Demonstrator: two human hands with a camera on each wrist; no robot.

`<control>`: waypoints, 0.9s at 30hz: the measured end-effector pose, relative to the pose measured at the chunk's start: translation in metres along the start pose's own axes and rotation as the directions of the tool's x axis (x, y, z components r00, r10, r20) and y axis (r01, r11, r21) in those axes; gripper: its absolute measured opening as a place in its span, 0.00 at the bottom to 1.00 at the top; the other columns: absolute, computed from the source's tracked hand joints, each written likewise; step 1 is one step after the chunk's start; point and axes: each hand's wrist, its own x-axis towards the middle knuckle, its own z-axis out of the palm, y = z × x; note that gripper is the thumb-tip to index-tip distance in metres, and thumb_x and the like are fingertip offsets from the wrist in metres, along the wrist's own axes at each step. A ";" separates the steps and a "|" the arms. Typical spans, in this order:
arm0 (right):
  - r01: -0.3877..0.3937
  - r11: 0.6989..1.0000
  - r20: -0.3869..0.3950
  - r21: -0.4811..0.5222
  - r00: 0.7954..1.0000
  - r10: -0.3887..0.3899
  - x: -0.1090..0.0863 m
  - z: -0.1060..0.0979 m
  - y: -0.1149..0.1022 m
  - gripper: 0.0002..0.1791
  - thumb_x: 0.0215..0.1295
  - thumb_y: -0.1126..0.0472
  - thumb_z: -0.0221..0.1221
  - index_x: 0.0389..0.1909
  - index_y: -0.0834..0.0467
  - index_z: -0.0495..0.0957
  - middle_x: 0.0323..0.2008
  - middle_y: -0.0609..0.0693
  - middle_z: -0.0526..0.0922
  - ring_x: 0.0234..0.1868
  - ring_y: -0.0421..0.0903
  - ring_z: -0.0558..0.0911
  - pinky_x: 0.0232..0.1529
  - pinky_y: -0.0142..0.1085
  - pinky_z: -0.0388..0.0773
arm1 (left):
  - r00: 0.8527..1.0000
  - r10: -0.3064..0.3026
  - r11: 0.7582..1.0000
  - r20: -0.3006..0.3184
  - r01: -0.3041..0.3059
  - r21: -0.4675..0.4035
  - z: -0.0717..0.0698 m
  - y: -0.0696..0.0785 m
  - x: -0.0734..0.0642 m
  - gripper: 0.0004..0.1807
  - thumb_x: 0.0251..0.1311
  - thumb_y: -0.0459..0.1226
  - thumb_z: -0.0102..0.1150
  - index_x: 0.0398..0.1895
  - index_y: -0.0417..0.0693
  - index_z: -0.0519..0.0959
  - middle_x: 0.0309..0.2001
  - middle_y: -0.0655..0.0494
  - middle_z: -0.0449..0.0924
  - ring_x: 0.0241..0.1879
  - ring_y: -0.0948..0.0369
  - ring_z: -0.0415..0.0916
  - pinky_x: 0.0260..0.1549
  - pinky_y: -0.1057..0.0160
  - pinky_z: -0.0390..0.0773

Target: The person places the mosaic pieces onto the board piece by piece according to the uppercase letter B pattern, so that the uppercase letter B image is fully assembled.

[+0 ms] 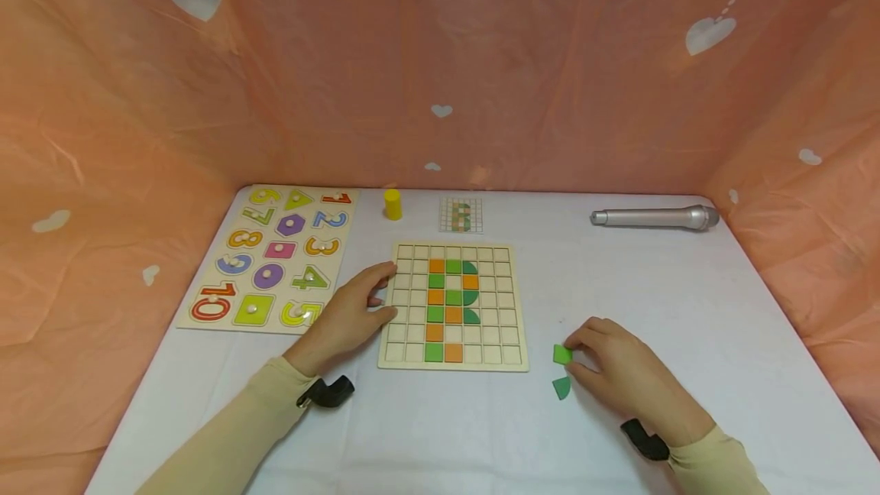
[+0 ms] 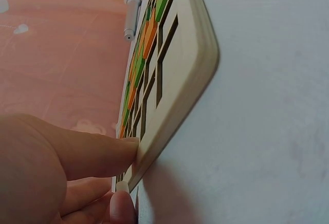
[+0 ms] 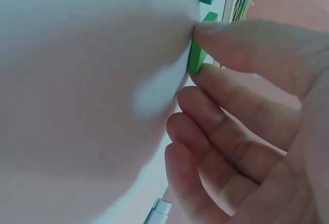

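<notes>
A wooden grid board (image 1: 505,361) holds orange, light green and dark green pieces in an R shape. My left hand (image 1: 351,315) rests at its left edge, with thumb and fingertips touching the rim. In the left wrist view the thumb (image 2: 97,154) lies against the board's side (image 2: 200,54). To the right of the board, my right hand (image 1: 615,365) pinches a light green square tile (image 1: 562,354) between thumb and index finger, at the tabletop. The right wrist view shows this tile (image 3: 196,54) edge-on. A dark green quarter-round piece (image 1: 562,387) lies just in front of it.
Behind the board lie a small pattern card (image 1: 461,215) and a yellow cylinder (image 1: 393,205). A number and shape puzzle board (image 1: 275,273) is at left, partly behind the left hand. A silver microphone (image 1: 653,218) lies at back right. Orange curtain (image 1: 440,59) surrounds the table.
</notes>
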 end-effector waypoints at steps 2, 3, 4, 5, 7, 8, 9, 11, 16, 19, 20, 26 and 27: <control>0.005 1.000 -0.003 0.001 1.000 -0.005 0.002 0.000 -0.001 0.12 0.58 0.61 0.78 0.42 0.51 0.89 0.41 0.39 0.85 0.48 0.43 0.85 0.51 0.46 0.87 | 1.000 -0.003 1.000 0.001 0.003 -0.002 0.000 0.000 0.000 0.41 0.71 0.36 0.66 0.85 0.53 0.63 0.80 0.49 0.69 0.62 0.53 0.79 0.66 0.48 0.80; 0.006 1.000 -0.004 0.002 1.000 -0.006 0.004 0.001 -0.002 0.12 0.58 0.61 0.78 0.42 0.51 0.89 0.41 0.39 0.85 0.47 0.42 0.85 0.51 0.45 0.87 | 1.000 -0.005 1.000 0.001 0.005 -0.003 0.000 0.000 0.000 0.41 0.71 0.36 0.66 0.85 0.53 0.63 0.80 0.50 0.69 0.62 0.53 0.79 0.66 0.48 0.80; 0.008 1.000 -0.003 0.003 1.000 -0.008 0.006 0.001 -0.003 0.12 0.58 0.61 0.78 0.42 0.51 0.89 0.41 0.39 0.85 0.47 0.42 0.85 0.51 0.45 0.87 | 1.000 -0.005 1.000 0.001 0.005 -0.003 0.000 0.000 0.000 0.41 0.71 0.36 0.66 0.85 0.53 0.63 0.80 0.49 0.69 0.62 0.53 0.79 0.66 0.48 0.80; 0.011 1.000 0.000 0.005 1.000 -0.011 0.008 0.001 -0.004 0.12 0.58 0.61 0.78 0.42 0.51 0.89 0.41 0.39 0.85 0.47 0.41 0.85 0.51 0.45 0.87 | 1.000 -0.004 1.000 -0.001 0.004 -0.003 0.000 0.000 0.000 0.41 0.71 0.36 0.66 0.85 0.53 0.63 0.79 0.49 0.69 0.62 0.53 0.79 0.66 0.48 0.80; 0.017 1.000 0.007 0.007 1.000 -0.017 0.013 0.002 -0.008 0.11 0.59 0.60 0.77 0.42 0.51 0.89 0.41 0.39 0.84 0.47 0.41 0.84 0.50 0.44 0.87 | 1.000 -0.003 1.000 0.000 0.003 0.002 0.001 0.000 0.000 0.40 0.71 0.36 0.66 0.85 0.52 0.63 0.79 0.49 0.69 0.62 0.53 0.79 0.66 0.49 0.80; 0.027 1.000 0.008 0.009 1.000 -0.027 0.016 0.002 -0.010 0.10 0.59 0.60 0.77 0.42 0.51 0.89 0.41 0.39 0.84 0.46 0.41 0.84 0.50 0.44 0.86 | 1.000 -0.001 1.000 -0.001 0.001 0.003 0.001 0.000 0.000 0.40 0.71 0.35 0.66 0.85 0.52 0.63 0.79 0.49 0.69 0.63 0.52 0.79 0.66 0.49 0.81; 0.031 0.999 0.010 0.011 0.999 -0.032 0.019 0.002 -0.012 0.10 0.60 0.60 0.76 0.41 0.51 0.89 0.41 0.40 0.84 0.46 0.40 0.83 0.50 0.43 0.86 | 1.000 -0.001 1.000 -0.001 0.001 0.004 0.001 0.000 0.000 0.40 0.71 0.35 0.66 0.85 0.52 0.63 0.79 0.48 0.69 0.63 0.52 0.79 0.66 0.49 0.81; 0.047 0.999 0.012 0.017 0.999 -0.048 0.027 0.002 -0.018 0.09 0.61 0.60 0.76 0.41 0.52 0.89 0.41 0.40 0.84 0.46 0.40 0.83 0.50 0.43 0.86 | 1.000 -0.002 1.000 0.000 0.002 0.002 0.001 0.000 0.000 0.40 0.71 0.35 0.66 0.85 0.52 0.63 0.80 0.48 0.69 0.64 0.52 0.79 0.67 0.49 0.81; 0.102 0.994 0.014 0.028 0.995 -0.103 0.050 0.006 -0.037 0.08 0.63 0.58 0.75 0.42 0.52 0.89 0.41 0.41 0.84 0.46 0.39 0.82 0.49 0.40 0.86 | 1.000 -0.004 1.000 -0.001 0.004 -0.004 0.001 0.000 0.000 0.40 0.71 0.36 0.67 0.85 0.52 0.63 0.80 0.49 0.69 0.65 0.52 0.78 0.67 0.49 0.81; 0.137 0.990 0.020 0.034 0.990 -0.138 0.061 0.010 -0.051 0.08 0.62 0.58 0.74 0.41 0.53 0.88 0.40 0.41 0.83 0.44 0.39 0.79 0.46 0.38 0.85 | 1.000 -0.005 1.000 0.001 0.005 -0.003 0.001 0.000 0.000 0.40 0.72 0.36 0.67 0.85 0.53 0.63 0.80 0.50 0.68 0.65 0.52 0.78 0.67 0.49 0.80; 0.151 0.988 0.021 0.038 0.988 -0.152 0.065 0.012 -0.055 0.08 0.62 0.58 0.74 0.41 0.53 0.88 0.40 0.42 0.83 0.43 0.39 0.79 0.45 0.38 0.84 | 1.000 -0.006 1.000 0.002 0.006 -0.003 0.002 0.000 0.000 0.40 0.72 0.36 0.67 0.85 0.53 0.63 0.81 0.50 0.68 0.65 0.53 0.78 0.67 0.49 0.80; 0.192 0.980 0.030 0.051 0.981 -0.193 0.078 0.019 -0.075 0.09 0.62 0.59 0.74 0.42 0.54 0.89 0.39 0.42 0.83 0.43 0.40 0.79 0.46 0.37 0.85 | 1.000 0.000 1.000 -0.003 0.000 0.003 0.001 0.000 0.000 0.40 0.72 0.35 0.67 0.85 0.53 0.63 0.80 0.49 0.68 0.64 0.53 0.78 0.67 0.49 0.81; 0.193 0.980 0.031 0.051 0.980 -0.194 0.078 0.020 -0.077 0.09 0.63 0.59 0.75 0.43 0.54 0.89 0.39 0.43 0.83 0.44 0.40 0.79 0.46 0.38 0.85 | 1.000 0.003 1.000 -0.004 -0.003 0.004 0.001 0.000 0.000 0.40 0.72 0.35 0.67 0.85 0.52 0.63 0.80 0.49 0.69 0.63 0.53 0.79 0.66 0.49 0.81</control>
